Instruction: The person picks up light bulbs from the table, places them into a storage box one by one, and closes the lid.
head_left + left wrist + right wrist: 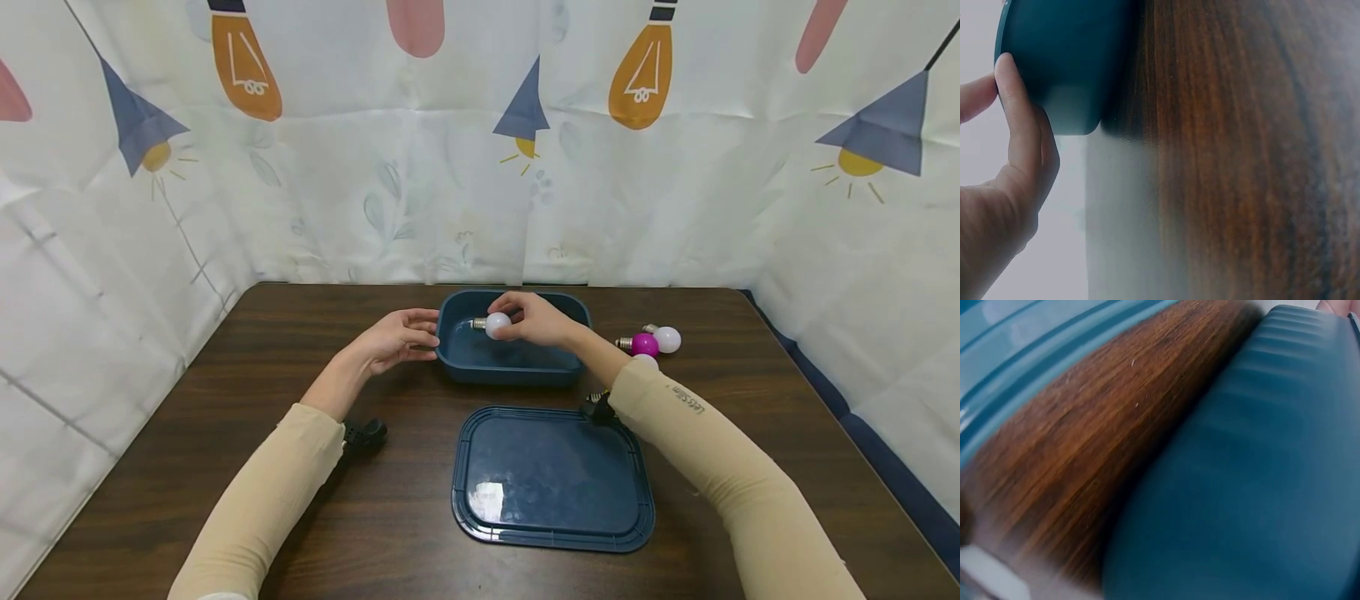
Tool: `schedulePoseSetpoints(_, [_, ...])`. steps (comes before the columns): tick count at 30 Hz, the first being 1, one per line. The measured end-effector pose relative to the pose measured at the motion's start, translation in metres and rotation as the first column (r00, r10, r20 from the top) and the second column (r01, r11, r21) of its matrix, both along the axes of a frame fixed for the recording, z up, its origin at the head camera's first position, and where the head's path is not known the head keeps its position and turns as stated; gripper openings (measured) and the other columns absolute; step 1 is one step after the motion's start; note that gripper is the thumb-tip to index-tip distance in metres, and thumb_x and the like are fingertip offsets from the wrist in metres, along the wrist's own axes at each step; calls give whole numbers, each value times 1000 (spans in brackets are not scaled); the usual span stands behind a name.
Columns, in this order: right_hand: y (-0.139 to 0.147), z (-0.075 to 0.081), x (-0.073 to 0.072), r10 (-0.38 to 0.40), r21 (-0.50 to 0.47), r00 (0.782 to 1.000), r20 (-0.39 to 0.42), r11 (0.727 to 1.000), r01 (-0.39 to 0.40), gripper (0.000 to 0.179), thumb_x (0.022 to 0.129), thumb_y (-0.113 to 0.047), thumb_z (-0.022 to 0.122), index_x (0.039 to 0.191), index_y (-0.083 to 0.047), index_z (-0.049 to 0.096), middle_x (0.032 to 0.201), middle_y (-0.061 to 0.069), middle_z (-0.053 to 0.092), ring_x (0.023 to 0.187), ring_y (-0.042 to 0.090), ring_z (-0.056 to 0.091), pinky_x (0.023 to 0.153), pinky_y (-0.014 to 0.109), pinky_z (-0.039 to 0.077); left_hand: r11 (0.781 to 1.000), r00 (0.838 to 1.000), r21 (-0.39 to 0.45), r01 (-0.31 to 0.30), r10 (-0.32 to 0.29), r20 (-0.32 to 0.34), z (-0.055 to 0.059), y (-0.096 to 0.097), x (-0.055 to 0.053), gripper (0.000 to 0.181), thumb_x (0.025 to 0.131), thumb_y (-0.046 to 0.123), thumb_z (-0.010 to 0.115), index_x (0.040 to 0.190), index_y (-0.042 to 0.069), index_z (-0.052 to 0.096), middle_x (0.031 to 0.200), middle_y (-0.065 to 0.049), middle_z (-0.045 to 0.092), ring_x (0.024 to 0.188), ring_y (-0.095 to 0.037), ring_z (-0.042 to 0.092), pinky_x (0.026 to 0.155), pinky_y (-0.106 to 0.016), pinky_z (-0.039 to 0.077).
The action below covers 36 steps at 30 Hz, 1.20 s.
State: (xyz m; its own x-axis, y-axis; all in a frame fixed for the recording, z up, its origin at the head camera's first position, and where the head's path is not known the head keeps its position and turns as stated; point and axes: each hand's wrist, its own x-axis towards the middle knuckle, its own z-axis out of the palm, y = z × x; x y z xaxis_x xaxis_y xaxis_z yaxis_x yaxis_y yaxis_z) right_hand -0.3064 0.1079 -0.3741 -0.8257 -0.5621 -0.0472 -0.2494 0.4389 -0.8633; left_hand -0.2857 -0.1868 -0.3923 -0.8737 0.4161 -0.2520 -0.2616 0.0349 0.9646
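Observation:
Over the inside of a dark blue plastic box [510, 375], my right hand [536, 319] pinches a white light bulb [498, 323] between thumb and fingers. The bulb lies sideways, its metal screw base pointing left. At the box's left end is my left hand [401, 340], its fingers extended and the fingertips right at the rim. In the left wrist view, a fingertip [1007, 69] touches the box wall [1066, 69] near the rim. The right wrist view shows the box's ribbed outer side [1260, 462], with the right hand out of frame.
A dark blue lid [555, 483] lies flat on the brown wooden table [405, 517], in front of the box. Right of the box lie a purple bulb [645, 344] and a white bulb [667, 339]; other bulbs are partly hidden by the right sleeve. A printed curtain [450, 208] hangs behind.

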Motion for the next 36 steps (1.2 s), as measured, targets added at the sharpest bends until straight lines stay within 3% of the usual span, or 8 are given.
schedulePoseSetpoints(15, [-18,-8,-5,-55,38,998,9,998,55,36,97,-11,72,131,-5,61,140,17,55,114,31,61,90,43,57,1000,1000,5,1,-1,-1,0,0,1,67,98,-9,60,157,-4,29,140,-28,45,92,-19,67,89,-36,60])
schedulePoseSetpoints(24, [-27,-14,-7,-108,78,994,-6,991,109,34,98,-12,72,129,-6,63,130,16,60,110,30,61,85,38,58,1000,1000,15,4,-4,6,-1,0,1,68,97,-9,61,157,-4,29,142,-30,44,95,-21,67,89,-36,60])
schedulePoseSetpoints(36, [-33,-24,-11,-125,90,992,-20,988,126,35,97,-15,74,130,-9,65,127,14,62,106,27,62,83,36,57,1000,1000,10,6,-6,4,-3,0,-1,68,98,-8,60,158,-3,28,142,-29,45,95,-21,67,90,-36,60])
